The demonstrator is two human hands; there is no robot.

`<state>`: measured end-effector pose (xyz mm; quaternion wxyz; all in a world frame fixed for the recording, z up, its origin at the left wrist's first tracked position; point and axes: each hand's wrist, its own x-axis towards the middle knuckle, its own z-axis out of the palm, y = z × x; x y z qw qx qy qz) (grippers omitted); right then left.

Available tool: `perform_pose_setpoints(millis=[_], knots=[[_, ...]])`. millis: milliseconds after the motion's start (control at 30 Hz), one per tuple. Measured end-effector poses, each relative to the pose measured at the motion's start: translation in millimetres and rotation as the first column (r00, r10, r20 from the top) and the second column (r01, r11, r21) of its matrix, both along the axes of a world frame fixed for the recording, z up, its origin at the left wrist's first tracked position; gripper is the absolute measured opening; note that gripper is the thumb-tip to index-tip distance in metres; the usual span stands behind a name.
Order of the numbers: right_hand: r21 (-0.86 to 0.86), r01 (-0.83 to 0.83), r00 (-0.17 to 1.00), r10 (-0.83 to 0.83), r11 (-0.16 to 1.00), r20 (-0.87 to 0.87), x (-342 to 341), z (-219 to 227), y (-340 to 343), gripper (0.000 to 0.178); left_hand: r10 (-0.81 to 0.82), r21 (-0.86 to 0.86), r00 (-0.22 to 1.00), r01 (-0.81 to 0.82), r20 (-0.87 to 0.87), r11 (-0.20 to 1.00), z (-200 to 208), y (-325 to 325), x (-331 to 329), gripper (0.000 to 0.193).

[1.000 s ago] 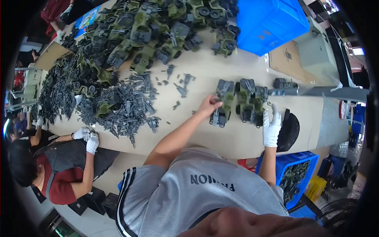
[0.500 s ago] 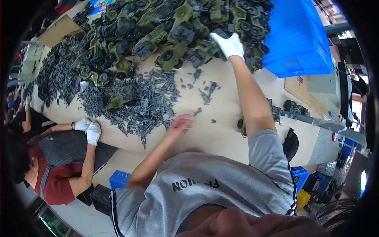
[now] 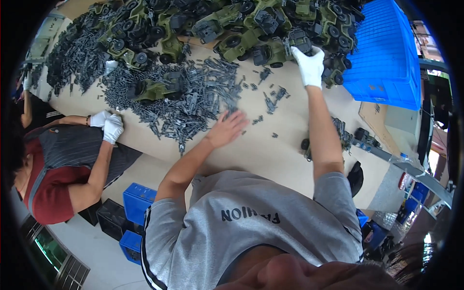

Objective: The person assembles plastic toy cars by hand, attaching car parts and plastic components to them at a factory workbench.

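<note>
Gloved right hand [image 3: 309,65] gripped a green toy truck [image 3: 295,42] at upper centre; bare left hand [image 3: 228,129] lay open on grey parts [image 3: 193,104]; blue crate [image 3: 386,53] upper right.

Right hand [image 3: 310,65]: white glove, on an olive-green and dark grey toy truck [image 3: 296,42] in the far pile of olive-green toy vehicles [image 3: 217,24]. Left hand [image 3: 228,128]: bare, at the near edge of the dark grey heap of small plastic parts [image 3: 193,104]. Tabletop [image 3: 270,159]: pale beige. Crate [image 3: 386,53], far right: bright blue. Co-worker, left: white gloves [image 3: 108,125], red sleeve [image 3: 50,200], dark pinstriped apron [image 3: 82,147].
</note>
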<state>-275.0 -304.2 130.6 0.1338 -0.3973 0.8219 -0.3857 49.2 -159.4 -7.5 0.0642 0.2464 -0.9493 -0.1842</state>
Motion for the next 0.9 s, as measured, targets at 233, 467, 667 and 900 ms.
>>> perform_pose_setpoints(millis=[233, 467, 667, 900], knots=[[-0.315, 0.096, 0.871, 0.073, 0.944, 0.486, 0, 39, 78, 0.059, 0.307, 0.423, 0.883, -0.141, -0.356, 0.895, 61, -27, -16, 0.061], [-0.016, -0.556, 0.547, 0.38, 0.831, 0.746, 47, 53, 143, 0.039, 0.5, 0.878, 0.837, 0.394, -0.221, -0.272, 37, -10, 2, 0.074], [0.484, -0.653, 0.282, 0.78, 0.583, -0.559, -16, -77, 120, 0.045, 0.74, 0.552, 0.67, 0.594, 0.064, -0.585, 89, 36, 33, 0.064], [0.269, -0.517, 0.671, 0.58, 0.813, -0.461, -2, -80, 128, 0.026, 0.941, 0.685, 0.333, 0.673, 0.057, -0.279, 127, 17, 50, 0.053]])
